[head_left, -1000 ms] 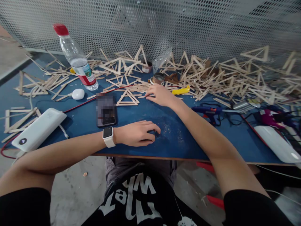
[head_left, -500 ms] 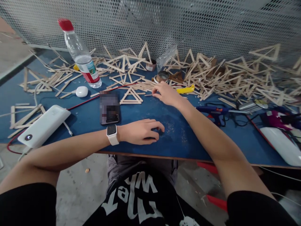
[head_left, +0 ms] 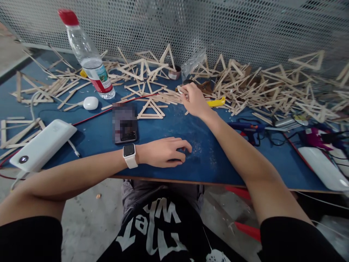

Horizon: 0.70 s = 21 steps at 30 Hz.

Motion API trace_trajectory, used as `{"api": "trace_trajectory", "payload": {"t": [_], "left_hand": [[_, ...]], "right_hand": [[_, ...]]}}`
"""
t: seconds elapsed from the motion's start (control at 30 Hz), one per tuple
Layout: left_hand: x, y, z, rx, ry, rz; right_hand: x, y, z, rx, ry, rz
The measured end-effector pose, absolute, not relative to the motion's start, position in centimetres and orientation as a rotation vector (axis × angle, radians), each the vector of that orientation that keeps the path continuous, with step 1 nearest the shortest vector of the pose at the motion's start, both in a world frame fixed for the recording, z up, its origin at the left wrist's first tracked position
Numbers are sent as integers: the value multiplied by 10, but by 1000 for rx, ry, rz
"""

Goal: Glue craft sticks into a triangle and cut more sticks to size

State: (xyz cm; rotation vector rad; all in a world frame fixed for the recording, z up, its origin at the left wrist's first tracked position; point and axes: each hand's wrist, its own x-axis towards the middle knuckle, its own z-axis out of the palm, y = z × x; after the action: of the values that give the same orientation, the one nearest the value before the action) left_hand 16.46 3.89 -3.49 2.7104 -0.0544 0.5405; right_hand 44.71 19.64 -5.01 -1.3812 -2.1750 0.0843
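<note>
Across the middle of the frame lies a blue table (head_left: 218, 160), its far edge heaped with wooden sticks (head_left: 261, 91) and glued stick triangles, one triangle (head_left: 151, 109) lying flat just right of a phone (head_left: 124, 123) at centre left. At lower centre the left hand (head_left: 163, 153), a white watch (head_left: 129, 155) on its wrist, rests palm down on the bare tabletop with fingers loosely curled. At upper centre the right hand (head_left: 194, 100) reaches into the sticks, fingertips pinched on what looks like a stick end, beside a yellow knife (head_left: 216, 102).
</note>
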Motion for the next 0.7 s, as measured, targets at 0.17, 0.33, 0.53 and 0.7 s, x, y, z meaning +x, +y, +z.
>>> {"api": "trace_trajectory", "payload": {"t": [0.17, 0.33, 0.53, 0.7], "left_hand": [[165, 38, -35, 2753, -63, 527], [164, 37, -33, 2786, -64, 464], [164, 37, -32, 2812, -51, 442], [163, 39, -34, 2797, -58, 501]], "right_hand": [[435, 200, -56, -1442, -2295, 84], [427, 205, -61, -1523, -2275, 49], [427, 200, -55, -1593, -2224, -1], [434, 190, -42, -1640, -2177, -35]]}}
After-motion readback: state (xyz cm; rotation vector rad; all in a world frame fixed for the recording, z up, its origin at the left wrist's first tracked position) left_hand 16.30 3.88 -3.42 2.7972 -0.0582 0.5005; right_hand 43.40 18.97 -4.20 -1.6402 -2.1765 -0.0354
